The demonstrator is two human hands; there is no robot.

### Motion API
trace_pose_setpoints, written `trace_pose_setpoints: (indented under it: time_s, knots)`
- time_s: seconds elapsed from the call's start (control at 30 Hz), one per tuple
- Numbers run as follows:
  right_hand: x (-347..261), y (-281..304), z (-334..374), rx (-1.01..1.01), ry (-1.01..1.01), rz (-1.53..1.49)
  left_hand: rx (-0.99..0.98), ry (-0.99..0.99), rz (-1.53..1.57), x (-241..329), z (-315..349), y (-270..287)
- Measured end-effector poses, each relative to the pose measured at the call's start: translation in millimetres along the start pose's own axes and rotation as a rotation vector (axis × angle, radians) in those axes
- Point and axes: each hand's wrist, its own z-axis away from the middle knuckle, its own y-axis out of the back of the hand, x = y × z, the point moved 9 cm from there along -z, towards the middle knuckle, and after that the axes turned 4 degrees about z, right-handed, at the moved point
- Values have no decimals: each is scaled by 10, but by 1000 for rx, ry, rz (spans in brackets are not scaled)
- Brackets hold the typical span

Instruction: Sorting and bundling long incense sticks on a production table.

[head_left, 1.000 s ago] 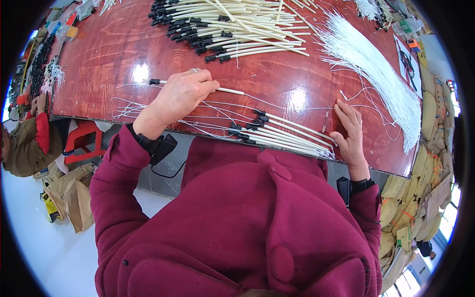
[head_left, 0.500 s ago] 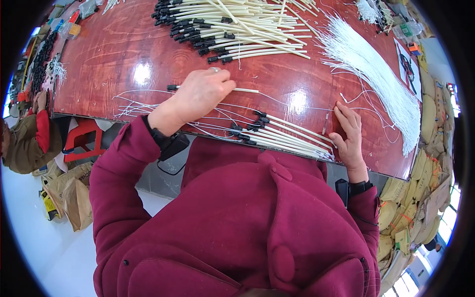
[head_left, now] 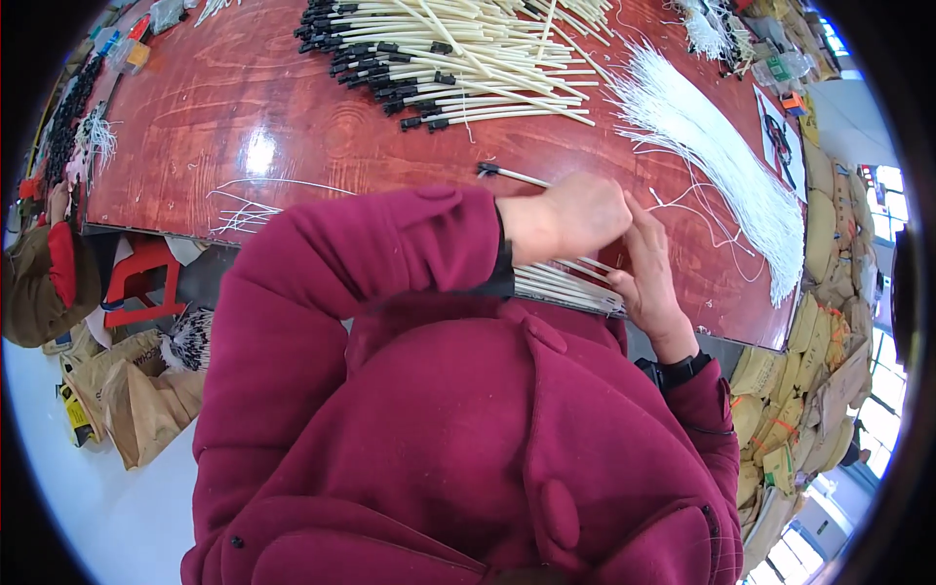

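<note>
My left hand [head_left: 585, 214] is closed round a cream tube [head_left: 525, 176] with a black end fitting, low over the red table. My right hand [head_left: 651, 268] is beside it, thumb and fingers apart, fingertips meeting the left hand. Whatever lies between the fingertips is hidden. Under my left wrist, along the near table edge, several cream tubes [head_left: 565, 283] lie in a row, partly covered by the sleeve. Thin white cords [head_left: 244, 213] stick out to the left of that sleeve.
A big heap of cream tubes with black ends [head_left: 468, 73] lies at the far middle. To the right is a long bundle of white cords [head_left: 721, 156]. A plastic bottle [head_left: 783, 67] stands far right. A red stool [head_left: 141, 283] and another person's sleeve [head_left: 60, 268] are at left.
My left hand has moved right along the tube to meet my right hand, and the tube has shifted right with it. My left forearm now covers much of the tube row.
</note>
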Motion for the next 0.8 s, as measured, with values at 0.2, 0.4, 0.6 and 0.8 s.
trace_pose_setpoints:
  time_s: [0.2,0.4,0.6,0.8]
  knots:
    - [321,286,0,181,-90,50,142,177,88,-22,586,531]
    - [200,176,-337,160,-92,97,326,411,16,-633,1058,607]
    - [193,121,-490,175,50,176,242,333,-63,-817,1032,418]
    - [113,89,-440,242,89,174,302,381,81,-905,1195,452]
